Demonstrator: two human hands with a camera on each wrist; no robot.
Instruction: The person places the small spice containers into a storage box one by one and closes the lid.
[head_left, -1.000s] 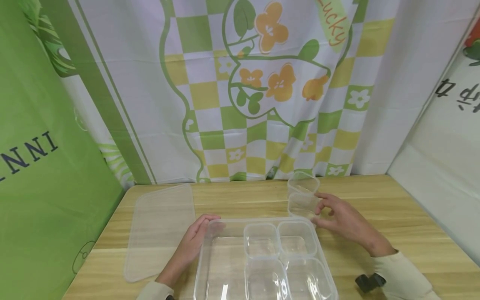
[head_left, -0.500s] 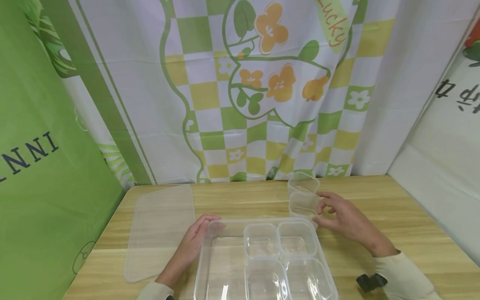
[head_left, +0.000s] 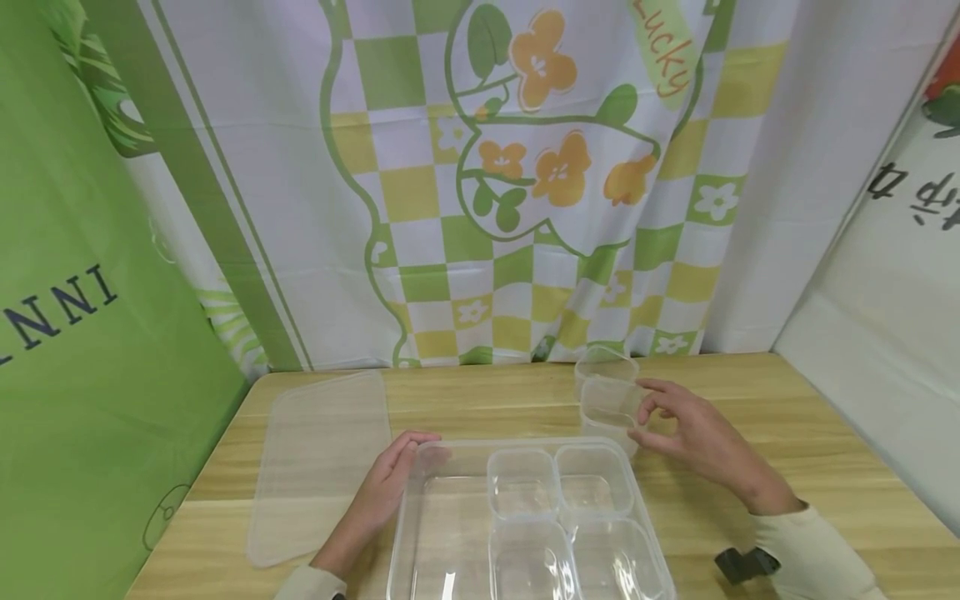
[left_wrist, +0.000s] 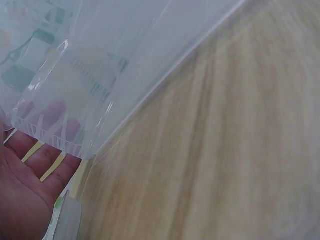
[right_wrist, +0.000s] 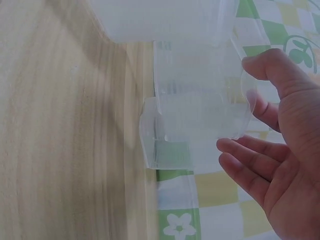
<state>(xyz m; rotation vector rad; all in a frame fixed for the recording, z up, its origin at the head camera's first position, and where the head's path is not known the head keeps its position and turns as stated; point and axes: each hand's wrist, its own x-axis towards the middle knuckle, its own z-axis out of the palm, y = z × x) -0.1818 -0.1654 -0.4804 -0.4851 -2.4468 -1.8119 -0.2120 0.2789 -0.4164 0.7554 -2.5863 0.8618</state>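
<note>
A large clear plastic box stands near the front of the table, with several small clear containers in its right part. My left hand rests at its back left corner; in the left wrist view the fairly straight fingers lie against the wall and show partly through it. Behind the box, my right hand pinches the rim of another small clear container between thumb and index finger. One more clear container stands right behind that one.
A flat translucent lid lies on the wooden table at the left. A patterned curtain hangs along the back edge. Green cloth is at the left, and a white cloth wall at the right.
My right hand has shifted slightly to the right, and the pinched small container has moved a little right with it. The left hand and the large box have stayed in place.
</note>
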